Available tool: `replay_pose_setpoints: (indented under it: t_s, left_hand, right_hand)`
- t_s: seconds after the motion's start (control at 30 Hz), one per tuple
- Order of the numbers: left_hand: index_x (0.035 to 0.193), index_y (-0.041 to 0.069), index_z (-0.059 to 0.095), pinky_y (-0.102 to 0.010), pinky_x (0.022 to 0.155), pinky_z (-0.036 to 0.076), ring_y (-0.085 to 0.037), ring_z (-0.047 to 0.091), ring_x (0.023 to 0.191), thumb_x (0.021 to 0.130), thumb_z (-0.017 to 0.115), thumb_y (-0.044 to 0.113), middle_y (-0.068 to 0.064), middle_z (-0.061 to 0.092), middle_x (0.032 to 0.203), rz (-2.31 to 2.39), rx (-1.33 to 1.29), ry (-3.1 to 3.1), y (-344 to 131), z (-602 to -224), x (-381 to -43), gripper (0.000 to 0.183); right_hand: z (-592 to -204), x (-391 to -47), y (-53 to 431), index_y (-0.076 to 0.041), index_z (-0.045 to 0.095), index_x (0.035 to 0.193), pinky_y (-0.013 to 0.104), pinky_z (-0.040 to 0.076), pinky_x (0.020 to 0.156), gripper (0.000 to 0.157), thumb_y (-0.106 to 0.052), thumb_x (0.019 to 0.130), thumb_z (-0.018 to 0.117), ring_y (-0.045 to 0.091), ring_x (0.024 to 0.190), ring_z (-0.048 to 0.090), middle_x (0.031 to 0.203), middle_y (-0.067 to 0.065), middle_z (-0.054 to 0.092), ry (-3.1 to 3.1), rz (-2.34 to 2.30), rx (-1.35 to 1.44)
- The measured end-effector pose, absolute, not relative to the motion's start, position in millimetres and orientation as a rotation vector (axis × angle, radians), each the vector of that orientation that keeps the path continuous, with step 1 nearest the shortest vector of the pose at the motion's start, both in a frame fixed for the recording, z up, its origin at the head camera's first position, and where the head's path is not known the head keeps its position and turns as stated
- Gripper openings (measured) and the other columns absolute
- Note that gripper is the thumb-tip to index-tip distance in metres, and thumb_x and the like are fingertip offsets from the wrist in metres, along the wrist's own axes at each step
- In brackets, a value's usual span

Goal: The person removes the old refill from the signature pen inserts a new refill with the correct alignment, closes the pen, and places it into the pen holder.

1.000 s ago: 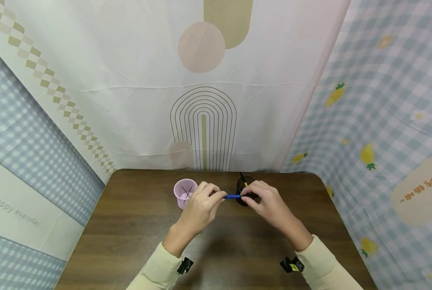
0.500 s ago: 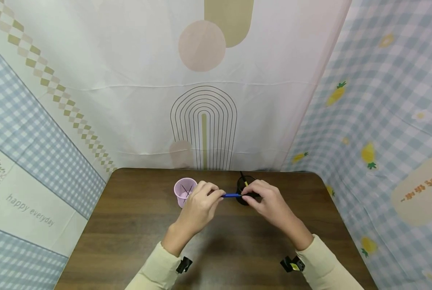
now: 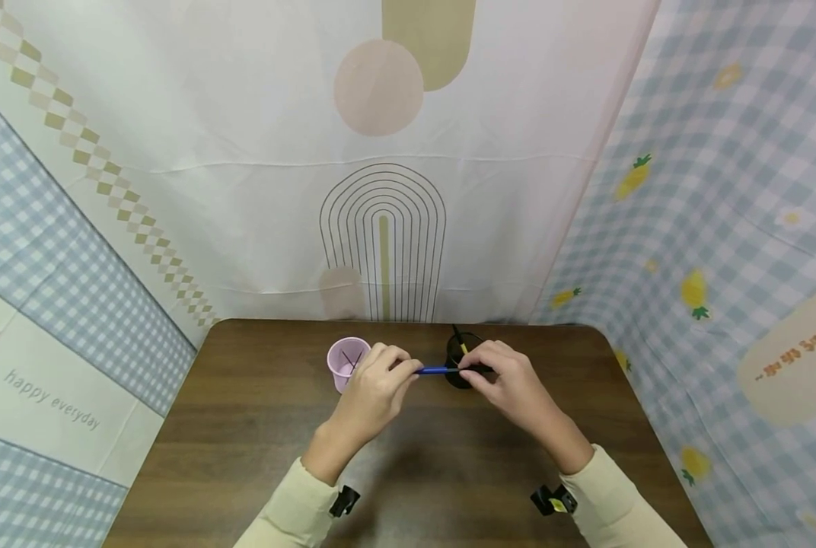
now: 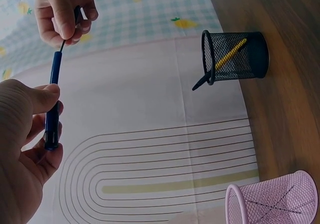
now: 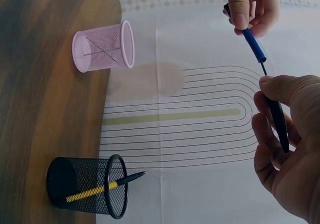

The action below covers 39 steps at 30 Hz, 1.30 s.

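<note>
Above the table, my left hand (image 3: 374,388) pinches the blue barrel (image 4: 55,73) of a pen between thumb and fingers. My right hand (image 3: 511,380) holds the pen's black end piece (image 5: 278,121) in its fingertips. A thin dark rod (image 5: 264,69) bridges the short gap between blue barrel and black piece, so the two parts stand apart in line, nearly level in the head view. In the left wrist view, the right fingers partly cover the black piece. Both hands are in front of two mesh pen cups.
A black mesh cup (image 4: 259,56) with a yellow and black pen (image 5: 92,192) leaning in it stands behind my right hand. To the left is a pink mesh cup (image 3: 347,358). A patterned cloth (image 3: 278,228) hangs behind the brown table (image 3: 243,441).
My left hand has shifted slightly left with the blue barrel. A thin rod now shows between the barrel and my right fingers, where blue met the fingertips before.
</note>
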<state>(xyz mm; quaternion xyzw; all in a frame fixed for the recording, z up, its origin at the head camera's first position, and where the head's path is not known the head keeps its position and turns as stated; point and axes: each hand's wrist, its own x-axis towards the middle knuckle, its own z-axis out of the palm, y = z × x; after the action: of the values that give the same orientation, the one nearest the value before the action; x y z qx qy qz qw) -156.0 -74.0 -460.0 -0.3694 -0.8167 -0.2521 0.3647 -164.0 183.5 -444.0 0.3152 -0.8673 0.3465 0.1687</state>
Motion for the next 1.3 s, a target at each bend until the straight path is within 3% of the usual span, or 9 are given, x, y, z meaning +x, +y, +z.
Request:
replay_pose_setpoints:
  t_s: [0.27, 0.53, 0.73, 0.93, 1.3]
  left_hand:
    - [0.099, 0.008, 0.073, -0.034, 0.079, 0.052, -0.022, 0.06, 0.086, 0.087, 0.078, 0.006, -0.004, 0.066, 0.094, -0.628, -0.941, -2.103, -78, -463, -156, 0.013]
    - [0.101, 0.007, 0.074, -0.035, 0.08, 0.053, -0.023, 0.062, 0.087, 0.088, 0.077, 0.005, -0.004, 0.067, 0.094, -0.662, -0.925, -2.095, -82, -464, -157, 0.013]
    - [0.101, 0.008, 0.073, -0.036, 0.079, 0.053, -0.024, 0.061, 0.086, 0.089, 0.077, 0.006, -0.004, 0.067, 0.094, -0.665, -0.905, -2.107, -87, -465, -156, 0.013]
    - [0.1, 0.008, 0.073, -0.035, 0.077, 0.051, -0.023, 0.059, 0.084, 0.088, 0.076, 0.006, -0.004, 0.067, 0.093, -0.659, -0.887, -2.119, -91, -468, -156, 0.013]
    - [0.099, 0.008, 0.072, -0.034, 0.075, 0.049, -0.022, 0.056, 0.08, 0.087, 0.077, 0.004, -0.004, 0.066, 0.091, -0.658, -0.875, -2.145, -98, -476, -154, 0.014]
  right_hand:
    - [-445, -165, 187, -0.019, 0.075, 0.097, 0.026, 0.057, 0.063, 0.016, -0.01, 0.086, 0.082, 0.008, 0.089, 0.063, 0.097, -0.009, 0.07, -2.457, 0.982, 0.869]
    - [-444, -165, 189, -0.015, 0.077, 0.098, 0.034, 0.059, 0.07, 0.015, -0.008, 0.086, 0.082, 0.012, 0.092, 0.067, 0.097, -0.009, 0.071, -2.471, 1.008, 0.828]
    - [-445, -167, 191, -0.019, 0.075, 0.098, 0.03, 0.057, 0.074, 0.018, -0.008, 0.086, 0.082, 0.015, 0.091, 0.068, 0.098, -0.011, 0.071, -2.475, 1.012, 0.817]
    - [-445, -168, 194, -0.019, 0.075, 0.098, 0.03, 0.058, 0.076, 0.017, -0.01, 0.086, 0.082, 0.008, 0.092, 0.067, 0.099, -0.011, 0.072, -2.477, 0.996, 0.803]
    - [-448, -170, 198, -0.016, 0.078, 0.094, 0.032, 0.056, 0.066, 0.015, -0.009, 0.083, 0.085, 0.014, 0.095, 0.059, 0.094, -0.009, 0.075, -2.448, 0.907, 0.786]
